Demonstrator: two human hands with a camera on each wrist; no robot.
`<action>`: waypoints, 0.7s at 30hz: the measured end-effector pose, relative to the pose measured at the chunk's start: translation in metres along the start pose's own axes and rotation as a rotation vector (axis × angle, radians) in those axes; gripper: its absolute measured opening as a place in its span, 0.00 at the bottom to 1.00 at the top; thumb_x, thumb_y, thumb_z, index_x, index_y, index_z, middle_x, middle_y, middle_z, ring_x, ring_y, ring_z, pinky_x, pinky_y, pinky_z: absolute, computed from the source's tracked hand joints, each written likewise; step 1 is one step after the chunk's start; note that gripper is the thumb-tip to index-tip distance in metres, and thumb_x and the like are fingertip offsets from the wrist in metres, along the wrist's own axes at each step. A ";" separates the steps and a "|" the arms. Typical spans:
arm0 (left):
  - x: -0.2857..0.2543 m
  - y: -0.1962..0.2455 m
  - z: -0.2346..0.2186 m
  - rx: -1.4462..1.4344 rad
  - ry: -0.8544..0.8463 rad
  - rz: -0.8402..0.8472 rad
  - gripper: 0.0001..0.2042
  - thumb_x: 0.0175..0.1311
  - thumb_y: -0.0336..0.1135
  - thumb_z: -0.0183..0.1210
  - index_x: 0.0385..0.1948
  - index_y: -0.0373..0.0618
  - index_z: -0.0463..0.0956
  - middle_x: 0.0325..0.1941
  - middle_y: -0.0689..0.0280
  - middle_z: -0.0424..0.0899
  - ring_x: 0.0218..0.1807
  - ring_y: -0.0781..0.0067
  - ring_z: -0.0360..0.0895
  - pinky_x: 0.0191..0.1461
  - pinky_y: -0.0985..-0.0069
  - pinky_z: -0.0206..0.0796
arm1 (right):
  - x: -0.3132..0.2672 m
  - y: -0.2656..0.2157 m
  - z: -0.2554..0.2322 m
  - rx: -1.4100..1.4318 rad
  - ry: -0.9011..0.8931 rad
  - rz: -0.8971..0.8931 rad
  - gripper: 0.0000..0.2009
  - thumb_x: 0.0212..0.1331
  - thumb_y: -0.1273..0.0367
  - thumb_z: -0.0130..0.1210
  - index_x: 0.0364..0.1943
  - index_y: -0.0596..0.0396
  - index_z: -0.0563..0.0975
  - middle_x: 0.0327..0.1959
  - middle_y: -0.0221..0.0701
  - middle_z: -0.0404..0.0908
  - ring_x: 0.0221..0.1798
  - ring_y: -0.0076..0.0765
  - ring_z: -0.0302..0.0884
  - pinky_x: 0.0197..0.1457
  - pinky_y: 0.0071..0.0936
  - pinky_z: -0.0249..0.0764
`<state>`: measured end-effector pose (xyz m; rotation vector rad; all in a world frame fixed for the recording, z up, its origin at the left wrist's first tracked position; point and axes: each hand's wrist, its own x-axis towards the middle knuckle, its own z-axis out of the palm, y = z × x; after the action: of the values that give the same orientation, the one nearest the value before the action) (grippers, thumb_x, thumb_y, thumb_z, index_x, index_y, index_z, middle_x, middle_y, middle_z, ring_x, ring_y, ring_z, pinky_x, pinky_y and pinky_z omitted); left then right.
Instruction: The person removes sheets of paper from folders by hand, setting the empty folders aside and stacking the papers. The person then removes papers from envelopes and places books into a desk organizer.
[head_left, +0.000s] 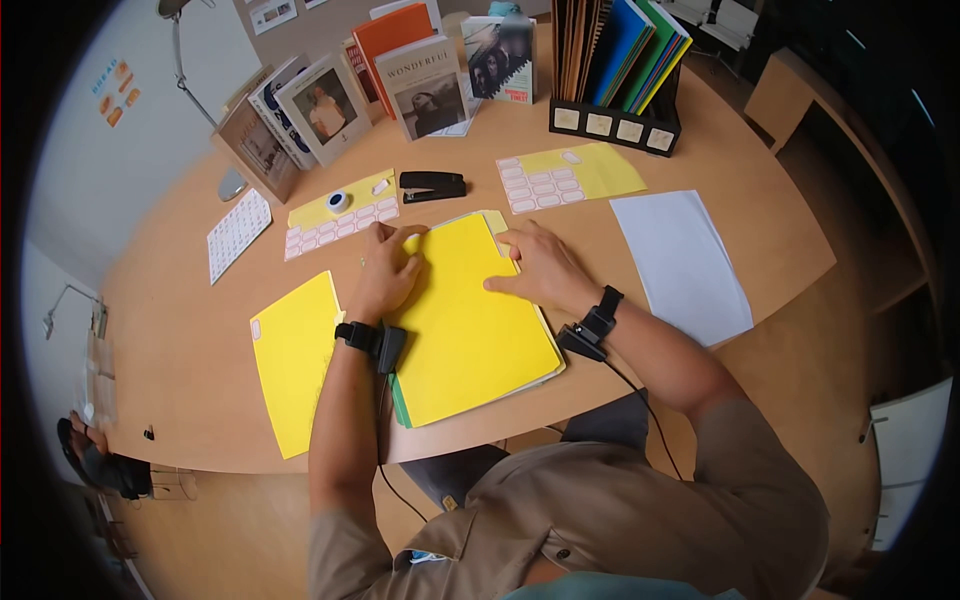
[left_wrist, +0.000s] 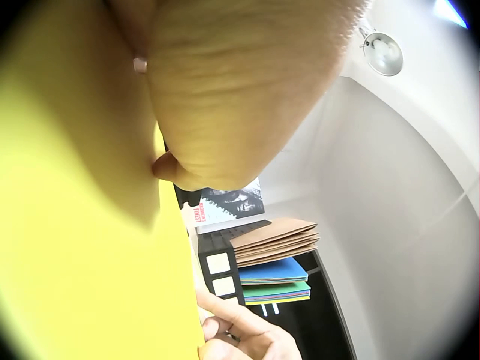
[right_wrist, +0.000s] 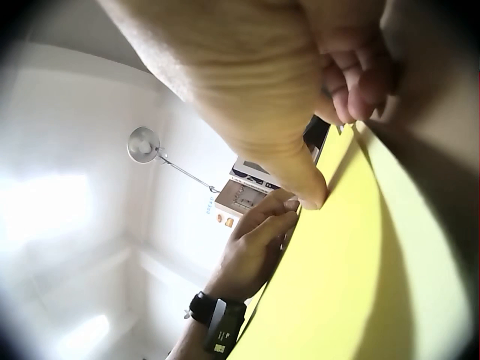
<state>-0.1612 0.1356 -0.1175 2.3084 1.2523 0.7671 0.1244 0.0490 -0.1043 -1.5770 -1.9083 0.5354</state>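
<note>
A yellow file folder (head_left: 470,330) lies in front of the person, with white sheets and a green edge (head_left: 401,405) showing under it. The left hand (head_left: 388,272) holds its upper left side, thumb over the yellow cover and index finger reaching toward the top edge. At the upper right side, the right hand (head_left: 540,265) grips the folder's edge. Its thumb (right_wrist: 315,191) rests on the cover while the other fingers (right_wrist: 352,94) curl at the rim. In the left wrist view the left hand (left_wrist: 232,97) hides most of its own fingers.
Another yellow folder (head_left: 295,360) lies left. Beyond are label sheets (head_left: 540,190) on yellow backing, a white roll (head_left: 337,202), a black stapler (head_left: 432,186) and a calendar-like sheet (head_left: 238,232). White paper (head_left: 682,265) lies right. Books (head_left: 425,90) and a black file holder (head_left: 615,128) stand behind.
</note>
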 end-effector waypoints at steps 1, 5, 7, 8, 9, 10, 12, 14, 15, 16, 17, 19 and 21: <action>0.000 0.002 0.000 0.005 0.006 0.005 0.23 0.64 0.27 0.63 0.63 0.48 0.80 0.54 0.53 0.67 0.56 0.51 0.70 0.68 0.60 0.68 | -0.001 -0.001 -0.001 0.023 -0.017 -0.017 0.34 0.47 0.58 0.81 0.56 0.66 0.82 0.43 0.41 0.83 0.48 0.47 0.82 0.54 0.40 0.80; 0.000 0.001 0.002 -0.033 -0.002 0.007 0.24 0.63 0.28 0.64 0.63 0.50 0.80 0.55 0.53 0.67 0.56 0.52 0.69 0.69 0.59 0.67 | 0.002 0.004 0.001 0.077 -0.042 -0.029 0.34 0.44 0.57 0.82 0.54 0.62 0.81 0.49 0.43 0.83 0.54 0.51 0.82 0.58 0.42 0.80; 0.000 0.000 0.003 -0.030 -0.003 0.015 0.24 0.63 0.28 0.64 0.64 0.50 0.80 0.56 0.53 0.67 0.57 0.52 0.69 0.69 0.59 0.66 | 0.003 0.005 0.001 0.105 -0.015 -0.038 0.34 0.44 0.57 0.82 0.55 0.61 0.81 0.48 0.41 0.83 0.53 0.49 0.82 0.58 0.41 0.80; -0.001 0.001 0.003 -0.034 0.002 0.015 0.25 0.62 0.28 0.64 0.64 0.50 0.80 0.56 0.53 0.67 0.58 0.51 0.69 0.70 0.58 0.66 | 0.005 0.004 -0.001 0.150 -0.006 -0.041 0.33 0.46 0.59 0.81 0.57 0.59 0.81 0.45 0.38 0.83 0.49 0.43 0.83 0.54 0.38 0.81; -0.001 0.001 0.003 -0.039 0.008 0.016 0.26 0.62 0.28 0.65 0.65 0.50 0.79 0.56 0.52 0.68 0.58 0.51 0.69 0.70 0.58 0.66 | 0.006 0.002 -0.003 0.194 0.002 -0.044 0.33 0.47 0.61 0.81 0.59 0.57 0.81 0.42 0.35 0.83 0.44 0.38 0.84 0.50 0.35 0.82; -0.001 0.000 0.003 -0.039 0.008 0.015 0.26 0.62 0.28 0.65 0.65 0.50 0.79 0.56 0.52 0.68 0.58 0.51 0.69 0.70 0.58 0.66 | 0.007 -0.001 -0.005 0.194 0.002 -0.044 0.33 0.47 0.61 0.81 0.59 0.57 0.81 0.42 0.35 0.83 0.44 0.38 0.84 0.50 0.35 0.82; -0.001 -0.002 0.003 -0.038 0.003 0.043 0.27 0.62 0.29 0.65 0.67 0.50 0.78 0.58 0.51 0.69 0.61 0.49 0.69 0.72 0.56 0.65 | 0.007 -0.009 -0.009 0.419 -0.080 -0.042 0.30 0.56 0.71 0.76 0.64 0.59 0.79 0.36 0.25 0.79 0.34 0.19 0.75 0.40 0.21 0.77; -0.002 -0.003 0.005 -0.027 0.025 0.057 0.26 0.63 0.28 0.65 0.66 0.49 0.78 0.60 0.51 0.70 0.61 0.49 0.70 0.72 0.56 0.66 | 0.007 -0.006 -0.002 0.567 -0.109 -0.026 0.28 0.60 0.74 0.72 0.66 0.59 0.78 0.35 0.23 0.78 0.35 0.17 0.76 0.41 0.20 0.77; 0.000 -0.004 0.005 -0.017 0.047 0.075 0.25 0.63 0.28 0.64 0.65 0.47 0.78 0.62 0.50 0.70 0.61 0.49 0.71 0.72 0.57 0.66 | 0.009 -0.005 0.000 0.714 -0.135 -0.011 0.26 0.64 0.77 0.68 0.67 0.59 0.77 0.34 0.22 0.78 0.36 0.15 0.76 0.41 0.18 0.76; 0.001 0.001 0.002 -0.016 0.048 0.079 0.25 0.63 0.28 0.64 0.65 0.47 0.78 0.62 0.50 0.70 0.61 0.49 0.71 0.72 0.57 0.66 | 0.011 -0.006 0.001 0.713 -0.132 -0.013 0.26 0.64 0.77 0.68 0.67 0.59 0.77 0.34 0.22 0.78 0.36 0.15 0.76 0.41 0.18 0.76; 0.000 0.005 -0.002 -0.097 0.072 0.033 0.21 0.66 0.27 0.62 0.62 0.45 0.77 0.61 0.52 0.72 0.59 0.53 0.72 0.70 0.61 0.66 | 0.011 -0.006 0.002 0.798 -0.120 -0.022 0.25 0.67 0.78 0.65 0.68 0.60 0.75 0.35 0.22 0.79 0.37 0.15 0.78 0.41 0.17 0.76; -0.001 0.009 -0.006 -0.181 0.090 -0.015 0.17 0.69 0.26 0.60 0.59 0.44 0.77 0.60 0.53 0.74 0.58 0.57 0.73 0.69 0.65 0.67 | 0.010 -0.007 0.003 0.884 -0.108 -0.024 0.24 0.69 0.79 0.62 0.69 0.61 0.74 0.36 0.22 0.80 0.38 0.14 0.79 0.41 0.16 0.76; 0.002 0.002 -0.014 -0.288 0.068 -0.211 0.10 0.75 0.29 0.56 0.55 0.44 0.76 0.51 0.65 0.78 0.56 0.71 0.76 0.64 0.74 0.67 | 0.010 -0.008 0.003 0.973 -0.077 -0.053 0.15 0.73 0.75 0.61 0.61 0.63 0.80 0.36 0.26 0.86 0.39 0.17 0.84 0.40 0.17 0.78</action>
<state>-0.1681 0.1381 -0.1050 1.9034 1.2950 0.8927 0.1152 0.0570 -0.0991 -0.8599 -1.3578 1.2658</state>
